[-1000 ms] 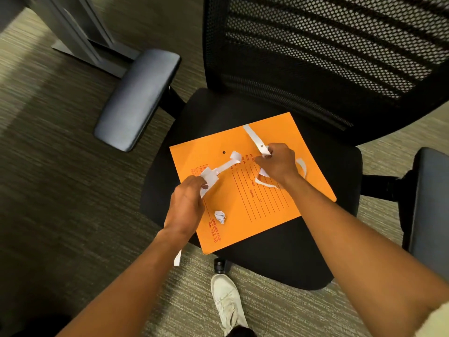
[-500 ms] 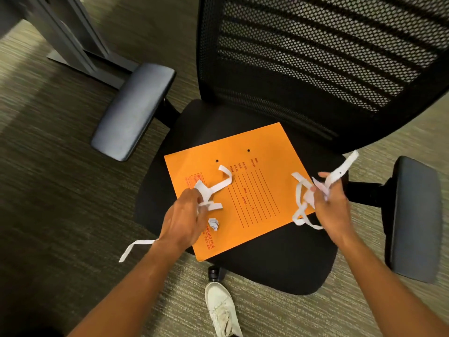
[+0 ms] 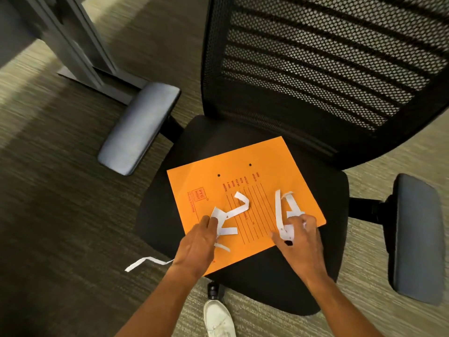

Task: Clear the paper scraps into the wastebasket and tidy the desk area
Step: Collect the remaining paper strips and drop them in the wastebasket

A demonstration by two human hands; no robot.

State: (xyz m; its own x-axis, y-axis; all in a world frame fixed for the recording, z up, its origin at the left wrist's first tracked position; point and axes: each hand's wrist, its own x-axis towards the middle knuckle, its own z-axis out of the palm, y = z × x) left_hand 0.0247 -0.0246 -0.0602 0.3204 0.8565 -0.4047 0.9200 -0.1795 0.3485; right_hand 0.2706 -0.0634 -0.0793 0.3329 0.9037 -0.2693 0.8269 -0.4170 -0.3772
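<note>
Left hand (image 3: 199,242) and right hand (image 3: 300,235) both pinched shut on white paper scraps (image 3: 228,218) over the orange folder (image 3: 245,190) on the chair seat (image 3: 303,283); best gathered inward, minding the strip (image 3: 145,261) trailing toward 8 o'clock

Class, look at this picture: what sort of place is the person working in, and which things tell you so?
Probably an office. A black mesh-backed office chair with padded armrests stands on low-pile carpet, a metal desk leg stands beside it, and an orange filing envelope lies on the seat.
</note>
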